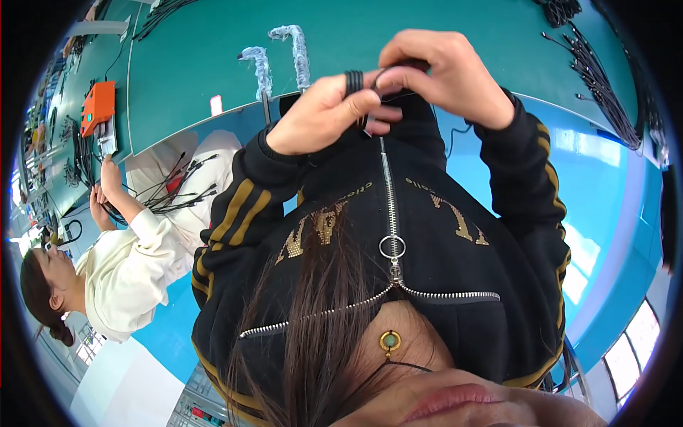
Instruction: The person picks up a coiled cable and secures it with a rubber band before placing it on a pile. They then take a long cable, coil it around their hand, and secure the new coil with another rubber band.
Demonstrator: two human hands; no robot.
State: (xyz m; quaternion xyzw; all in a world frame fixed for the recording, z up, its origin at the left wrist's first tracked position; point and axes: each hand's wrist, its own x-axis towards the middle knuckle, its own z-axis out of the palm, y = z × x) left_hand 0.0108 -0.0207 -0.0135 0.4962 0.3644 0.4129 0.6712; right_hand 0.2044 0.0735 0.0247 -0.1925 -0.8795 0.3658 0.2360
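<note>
While the green bench (pixel 192 60) spans the upper part of the view, a co-worker in a white top (pixel 128 277) sits off to the left, beside an orange device (pixel 99 103) and several dark cables. On the far right of the bench lies a long bundle of black cables (pixel 599 89), well apart from the hands. Two hooked posts, one of them the taller (pixel 300 57), stand at the bench's near edge in pale blue wrapping, beyond and to the left of the hands.

The person's left hand (pixel 320 114) and right hand (pixel 445 71) meet near the bench's near edge, just in front of the dark-clothed body. A small black coil (pixel 353 82) sits around the left fingers, its turns stacked side by side and its axis running along them, roughly toward the right hand. The left grip is half curled; whether its thumb presses on the coil I cannot tell.

The right grip is nearly closed at thumb and forefinger, seemingly pinching a thin black strand (pixel 376 80). The key relation seems to be this: the coil lies just left of that pinch, with the strand bridging the narrow gap.
</note>
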